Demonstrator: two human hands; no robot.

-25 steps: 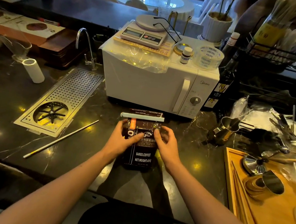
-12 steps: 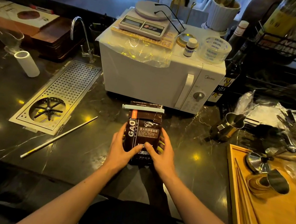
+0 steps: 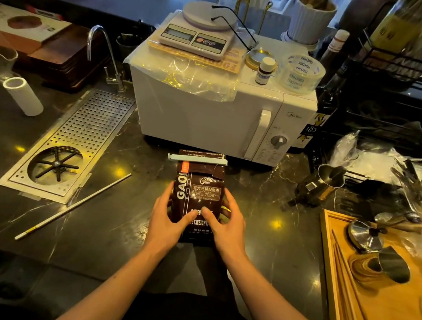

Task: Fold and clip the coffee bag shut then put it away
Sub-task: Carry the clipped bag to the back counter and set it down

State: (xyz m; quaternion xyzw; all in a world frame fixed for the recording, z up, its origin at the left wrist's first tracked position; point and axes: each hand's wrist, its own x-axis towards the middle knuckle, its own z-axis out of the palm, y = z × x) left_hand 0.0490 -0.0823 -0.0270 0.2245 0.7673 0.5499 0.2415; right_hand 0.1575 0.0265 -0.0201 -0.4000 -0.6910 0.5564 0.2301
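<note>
A dark brown coffee bag (image 3: 198, 185) stands upright on the black marble counter, just in front of the white microwave (image 3: 211, 110). A pale blue clip (image 3: 197, 159) is clamped across its folded top. My left hand (image 3: 167, 222) grips the bag's left side and my right hand (image 3: 227, 226) grips its right side, both thumbs pressed on the front label low down.
A perforated steel drain tray (image 3: 75, 145) and a white rod (image 3: 71, 207) lie to the left, with a white tube (image 3: 23, 96) beyond. A steel pitcher (image 3: 321, 184) stands to the right. A wooden tray (image 3: 383, 317) with metal tools fills the near right corner.
Both hands have slid down the bag from near its top to its lower half, and the view has shifted closer. The clip stays on the folded top.
</note>
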